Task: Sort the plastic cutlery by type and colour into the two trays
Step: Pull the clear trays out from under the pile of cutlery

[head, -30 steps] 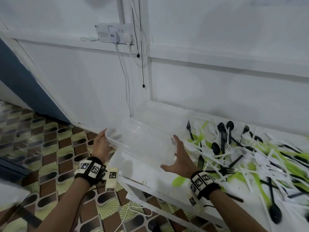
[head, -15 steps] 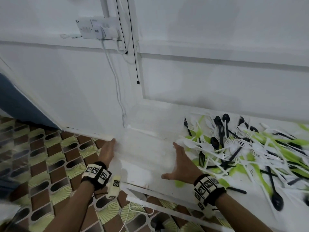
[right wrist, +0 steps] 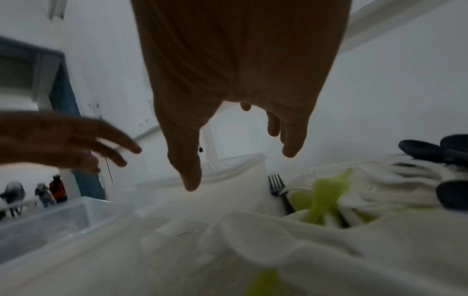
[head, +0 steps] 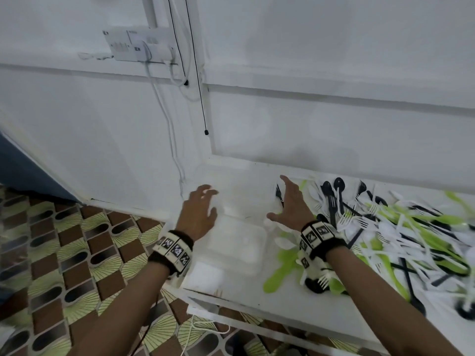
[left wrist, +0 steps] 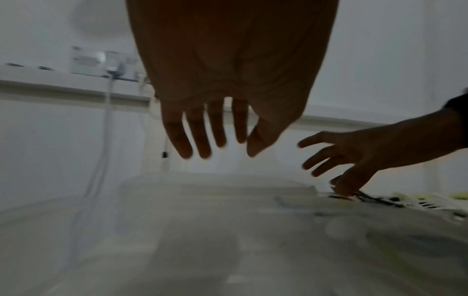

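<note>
Two clear plastic trays lie at the table's left end, a near tray [head: 239, 253] and a far tray [head: 226, 181] by the wall. My left hand [head: 205, 201] hovers with spread fingers over the gap between them and holds nothing. My right hand [head: 282, 199] is open too, palm turned left, at the far tray's right side beside a black fork [head: 279, 195]. A mixed pile of black, white and green plastic cutlery [head: 372, 227] covers the table to the right. The left wrist view shows my left hand [left wrist: 212, 144] empty above a blurred tray [left wrist: 215, 186]. The right wrist view shows my right hand [right wrist: 235, 160] empty.
The white table [head: 244, 291] stands against a white wall with a socket strip [head: 138, 47] and hanging cables [head: 195, 73]. Left of the table's edge is patterned tiled floor [head: 77, 253]. A green spoon [head: 280, 271] lies near the front edge.
A second ago both hands held a clear tray over the table's left end. That tray now lies on the table. Both hands have let go and moved forward, open.
</note>
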